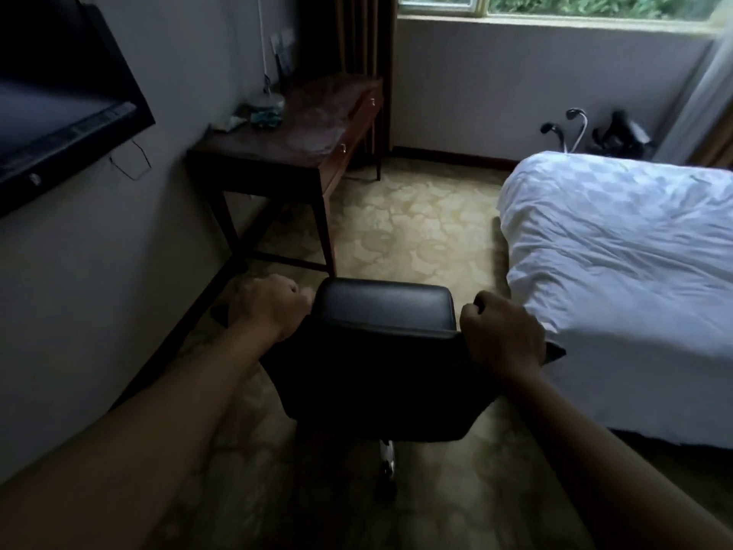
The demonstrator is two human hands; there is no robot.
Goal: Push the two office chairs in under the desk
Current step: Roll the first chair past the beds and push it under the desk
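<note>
I have the black office chair (380,351) by its backrest, my left hand (273,307) curled round the left edge and my right hand (501,335) curled round the right edge, both gripping at about the same height, so the chair sits squarely between my hands and just in front of me. The desk (293,148) stands well ahead of my left hand, against the wall, with its open knee space facing out toward the carpet (412,232); the bed (618,264) lies close beside my right hand. To do this well I judge I should roll the chair forward, then swing it leftward so the seat lines up with the gap between the desk legs, pressing evenly with both hands so the casters (only one shows, below the backrest) do not veer. I keep my right side off the bedding, which could snag the backrest corner. Only this one chair is in view, and I cannot tell where the second one stands, so neither is under the desk yet
</note>
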